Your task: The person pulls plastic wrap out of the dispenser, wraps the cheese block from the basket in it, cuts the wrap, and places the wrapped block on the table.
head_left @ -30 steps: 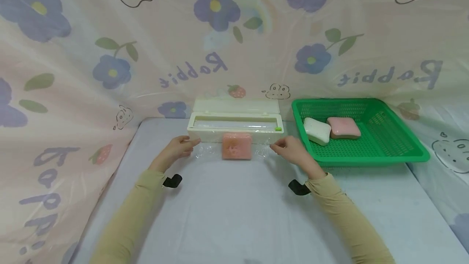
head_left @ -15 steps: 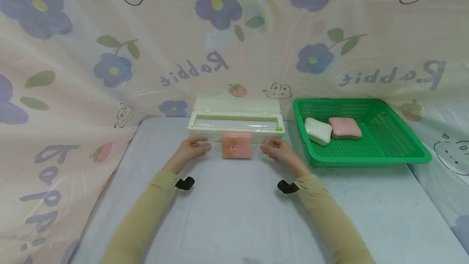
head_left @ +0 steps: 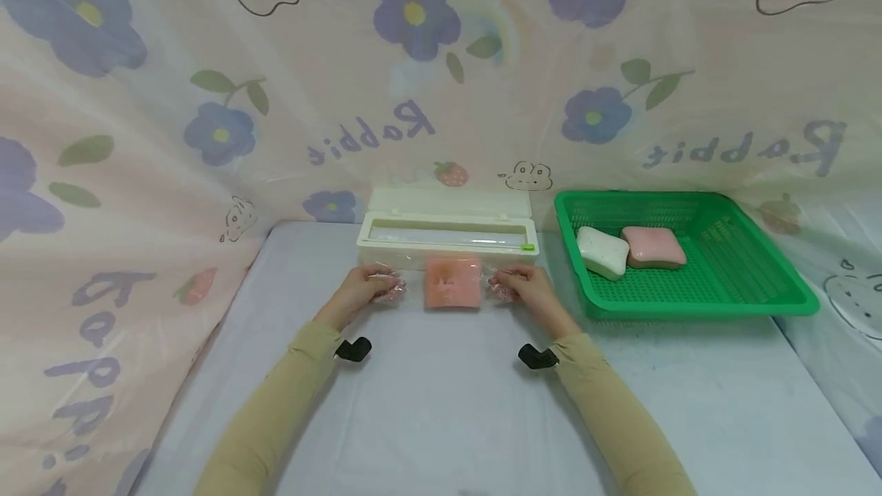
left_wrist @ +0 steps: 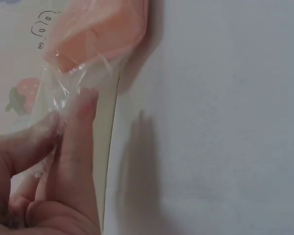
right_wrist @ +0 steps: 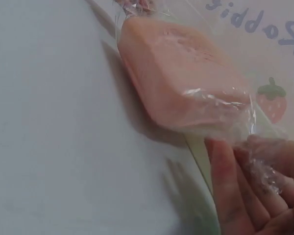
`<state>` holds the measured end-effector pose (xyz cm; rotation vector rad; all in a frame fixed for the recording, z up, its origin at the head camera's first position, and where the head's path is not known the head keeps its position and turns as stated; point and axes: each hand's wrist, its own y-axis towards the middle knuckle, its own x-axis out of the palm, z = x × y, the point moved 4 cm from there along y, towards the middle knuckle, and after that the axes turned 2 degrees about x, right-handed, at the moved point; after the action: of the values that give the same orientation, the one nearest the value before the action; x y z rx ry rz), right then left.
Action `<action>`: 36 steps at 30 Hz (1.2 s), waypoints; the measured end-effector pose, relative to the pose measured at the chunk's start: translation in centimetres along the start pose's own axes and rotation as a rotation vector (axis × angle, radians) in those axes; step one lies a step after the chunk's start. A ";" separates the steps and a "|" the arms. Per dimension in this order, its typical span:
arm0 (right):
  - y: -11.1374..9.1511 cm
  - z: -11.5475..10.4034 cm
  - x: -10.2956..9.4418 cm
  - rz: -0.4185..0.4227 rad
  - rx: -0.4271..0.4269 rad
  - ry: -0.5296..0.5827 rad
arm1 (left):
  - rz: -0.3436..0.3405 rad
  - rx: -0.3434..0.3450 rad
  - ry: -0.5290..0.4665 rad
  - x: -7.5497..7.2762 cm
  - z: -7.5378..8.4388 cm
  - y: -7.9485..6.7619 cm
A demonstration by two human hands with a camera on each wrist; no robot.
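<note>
A pink bar of soap (head_left: 452, 282), covered in clear plastic wrap (left_wrist: 61, 90), is between my two hands, in front of the white wrap dispenser (head_left: 389, 255). My left hand (head_left: 360, 291) pinches the gathered film at the soap's left end, thumb against fingers. At the other end, my right hand (head_left: 527, 291) pinches bunched film in the same way. The right wrist view shows the film drawn tight and creased over the soap's near corner. Shadows of the soap and of the fingers fall on the white tabletop in both wrist views.
To the right stands a green basket (head_left: 696, 308) holding a white soap bar (head_left: 602, 252) and another pink soap bar (head_left: 653, 246). The dispenser's lid (head_left: 451, 202) is raised against the patterned curtain (head_left: 276, 60) behind. A white cloth (head_left: 441, 404) covers the table.
Both hands have moved inward toward the soap and taken hold of the loose film at its sides. The film ends, spread flat earlier, are now bunched. The soap has come slightly nearer, away from the dispenser.
</note>
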<state>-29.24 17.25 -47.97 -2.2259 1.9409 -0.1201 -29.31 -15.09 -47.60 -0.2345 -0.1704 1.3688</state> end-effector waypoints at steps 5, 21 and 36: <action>-0.7 1.1 -0.3 -0.050 0.089 0.026 | -0.029 -0.066 -0.036 0.2 -0.9 -0.6; -4.1 2.2 -0.9 -0.245 0.194 0.030 | -0.231 -0.076 -0.066 -0.5 -2.0 -3.7; -4.8 2.7 -1.7 -0.332 0.226 0.082 | -0.151 -0.104 -0.109 -0.8 -2.9 -4.1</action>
<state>-24.29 19.77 -49.57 -2.3950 1.4886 -0.4591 -24.81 -16.87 -49.27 -0.2290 -0.3446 1.2245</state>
